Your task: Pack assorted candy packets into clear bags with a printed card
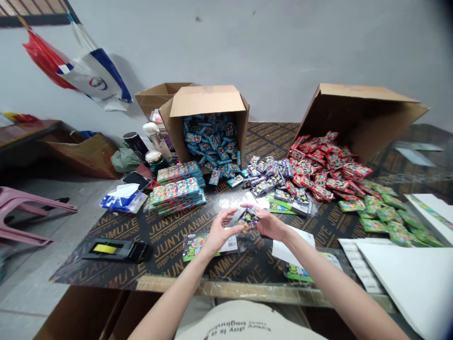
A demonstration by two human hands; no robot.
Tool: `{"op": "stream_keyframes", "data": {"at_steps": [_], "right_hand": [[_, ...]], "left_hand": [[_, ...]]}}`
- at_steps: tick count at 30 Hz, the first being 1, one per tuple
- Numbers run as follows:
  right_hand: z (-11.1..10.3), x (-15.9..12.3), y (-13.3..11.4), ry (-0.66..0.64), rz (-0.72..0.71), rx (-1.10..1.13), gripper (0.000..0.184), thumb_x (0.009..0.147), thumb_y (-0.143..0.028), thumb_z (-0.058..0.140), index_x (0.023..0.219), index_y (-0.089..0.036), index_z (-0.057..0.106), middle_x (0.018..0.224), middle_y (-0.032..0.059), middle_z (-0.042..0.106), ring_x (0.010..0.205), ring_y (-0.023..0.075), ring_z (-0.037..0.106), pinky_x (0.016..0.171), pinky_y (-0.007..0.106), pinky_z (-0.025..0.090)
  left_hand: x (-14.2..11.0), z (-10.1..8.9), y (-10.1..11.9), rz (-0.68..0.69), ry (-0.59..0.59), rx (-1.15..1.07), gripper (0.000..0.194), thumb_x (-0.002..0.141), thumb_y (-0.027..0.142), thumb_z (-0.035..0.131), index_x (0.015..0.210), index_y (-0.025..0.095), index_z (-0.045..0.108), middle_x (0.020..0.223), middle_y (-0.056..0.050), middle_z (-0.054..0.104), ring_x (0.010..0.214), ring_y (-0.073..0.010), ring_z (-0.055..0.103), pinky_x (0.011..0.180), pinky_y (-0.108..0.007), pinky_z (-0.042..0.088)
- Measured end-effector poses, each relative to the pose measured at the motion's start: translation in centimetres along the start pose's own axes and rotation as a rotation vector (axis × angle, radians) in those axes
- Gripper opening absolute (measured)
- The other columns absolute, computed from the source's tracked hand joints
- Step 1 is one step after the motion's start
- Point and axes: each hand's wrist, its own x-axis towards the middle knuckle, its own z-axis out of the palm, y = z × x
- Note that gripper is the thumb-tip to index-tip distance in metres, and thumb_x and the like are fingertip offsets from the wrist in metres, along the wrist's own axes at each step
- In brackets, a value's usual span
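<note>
Above the middle of the table, my right hand (271,225) grips a small black-and-purple packet (248,218) with colourful round prints. Just left of it is my left hand (220,232), its fingers apart and curved, its thumb tip at the packet's lower left edge. Beneath my left hand lies a flat printed pouch (194,244) with a green edge. A white sheet (295,243) lies under my right forearm. Beyond my hands is a loose heap of purple-black packets (271,174), beside a pile of red packets (318,165).
Blue packets (212,141) fill a tipped cardboard box (208,101). Another open box (364,104) stands behind the red pile. Green packets (389,212) spread at the right. Stacked printed packs (177,193), a tape dispenser (116,250) and bottles (155,139) occupy the left side.
</note>
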Motion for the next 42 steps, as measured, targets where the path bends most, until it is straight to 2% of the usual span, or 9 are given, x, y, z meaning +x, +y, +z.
{"op": "stream_keyframes", "data": {"at_steps": [5,10,13,17,21,25,34,38,42], "right_hand": [[0.1,-0.7,0.5,-0.036,0.109,0.081,0.054,0.083,-0.051,0.032,0.124,-0.017,0.041,0.096,0.0115,0.062,0.066,0.0175,0.060,0.064,0.037,0.049],[0.9,-1.6,1.1,0.414,-0.349,-0.737,0.090,0.061,-0.052,0.067,0.135,-0.023,0.023,0.135,0.0133,0.036,0.120,0.0292,0.039,0.097,0.048,0.033],[1.6,-2.1,1.2,0.403,-0.531,-1.111,0.091,0.058,-0.041,0.071,0.135,-0.025,0.023,0.139,0.0099,0.031,0.129,0.0294,0.025,0.105,0.048,0.020],[1.3,-2.4,1.5,0.479,-0.577,-1.152,0.072,0.060,-0.028,0.064,0.125,-0.024,0.035,0.122,0.0076,0.048,0.116,0.0258,0.042,0.099,0.040,0.030],[-0.6,-3.0,2.6,0.633,-0.514,-1.177,0.063,0.057,-0.026,0.063,0.116,-0.022,0.042,0.113,0.0072,0.052,0.108,0.0262,0.047,0.094,0.040,0.032],[-1.5,-3.7,3.8,0.576,-0.410,-1.265,0.068,0.057,-0.034,0.067,0.118,-0.022,0.041,0.115,0.0081,0.053,0.110,0.0285,0.047,0.096,0.044,0.027],[-1.1,-3.8,4.3,0.199,-0.322,-1.184,0.091,0.056,-0.048,0.072,0.131,-0.024,0.028,0.128,0.0099,0.046,0.119,0.0279,0.041,0.104,0.048,0.012],[-0.7,-4.2,4.2,0.349,-0.349,-1.191,0.110,0.048,-0.058,0.073,0.137,-0.022,0.019,0.137,0.0134,0.036,0.129,0.0321,0.026,0.105,0.050,0.010],[0.8,-4.5,3.9,0.351,-0.329,-1.114,0.078,0.078,-0.048,0.054,0.139,-0.025,0.012,0.129,0.0090,0.047,0.119,0.0238,0.043,0.106,0.048,0.007]], "left_hand": [[-0.2,0.7,0.3,-0.046,-0.092,-0.075,0.025,0.063,0.037,0.071,0.065,0.013,0.063,0.072,0.000,0.054,0.067,-0.0116,0.051,0.064,-0.023,0.039],[-0.2,1.2,-0.5,-0.204,0.009,-0.214,0.036,0.065,0.047,0.067,0.062,0.013,0.055,0.055,0.003,0.052,0.049,-0.0084,0.046,0.050,-0.020,0.034],[-0.5,1.7,-0.7,-0.206,0.017,-0.180,0.038,0.065,0.049,0.066,0.061,0.013,0.054,0.055,0.003,0.053,0.048,-0.0078,0.045,0.049,-0.020,0.032],[-1.2,0.9,-1.2,-0.174,-0.063,-0.084,0.037,0.066,0.049,0.065,0.076,0.013,0.064,0.072,-0.003,0.063,0.067,-0.0149,0.056,0.065,-0.026,0.042],[-2.1,-2.4,-3.2,0.095,-0.199,0.600,0.084,0.041,0.043,0.080,0.119,0.025,0.053,0.119,-0.009,0.052,0.112,-0.0301,0.043,0.099,-0.046,0.026],[-2.6,-4.2,-5.0,0.190,-0.285,0.971,0.099,0.045,0.029,0.077,0.134,0.025,0.033,0.116,-0.009,0.051,0.109,-0.0292,0.044,0.098,-0.046,0.028],[-1.7,-3.1,-2.7,0.320,-0.305,0.804,0.102,0.053,0.030,0.073,0.139,0.023,0.018,0.129,-0.009,0.045,0.117,-0.0274,0.041,0.106,-0.047,0.019],[-1.4,-2.9,-2.9,0.301,-0.250,0.773,0.100,0.054,0.032,0.074,0.138,0.022,0.020,0.125,-0.010,0.047,0.115,-0.0278,0.043,0.103,-0.046,0.025],[-0.9,-2.3,-3.3,0.275,-0.196,0.739,0.099,0.055,0.033,0.074,0.138,0.022,0.020,0.119,-0.009,0.050,0.109,-0.0258,0.047,0.097,-0.041,0.034]]}}
